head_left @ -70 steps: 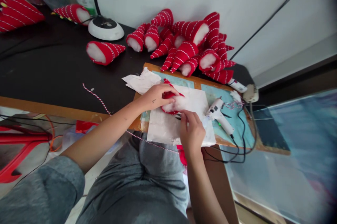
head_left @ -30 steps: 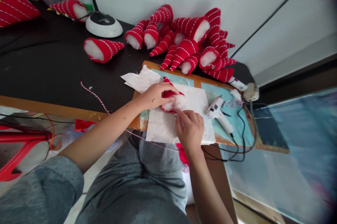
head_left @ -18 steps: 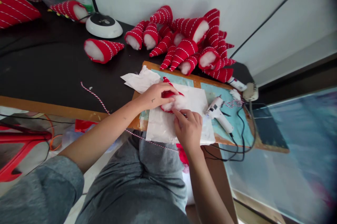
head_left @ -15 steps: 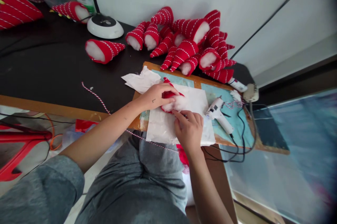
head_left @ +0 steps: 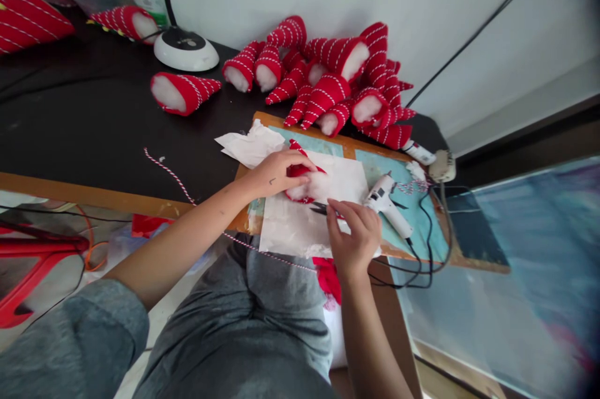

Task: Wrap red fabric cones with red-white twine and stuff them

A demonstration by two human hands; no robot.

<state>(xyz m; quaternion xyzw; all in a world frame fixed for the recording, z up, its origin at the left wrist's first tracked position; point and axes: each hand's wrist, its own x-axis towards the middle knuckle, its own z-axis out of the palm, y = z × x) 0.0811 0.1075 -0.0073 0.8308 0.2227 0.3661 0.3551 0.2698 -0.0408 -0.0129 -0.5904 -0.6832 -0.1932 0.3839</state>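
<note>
Red cone (head_left: pixel 302 181) lies on white sheet (head_left: pixel 300 230) on worktop (head_left: pixel 94 130), left hand (head_left: pixel 276 171) clamped over it; right hand (head_left: pixel 354 239) pinches scissors (head_left: pixel 323 208) just beside; glue gun (head_left: pixel 387 199) near right

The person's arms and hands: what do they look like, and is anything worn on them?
Both forearms are bare; no gloves, rings or watch are visible. The left arm has a grey short sleeve reaching about the elbow. The left hand carries a small dark mark on its back, like a tiny tattoo or pen mark. The right hand shows no markings. Grey trousers cover the lap below.
</note>
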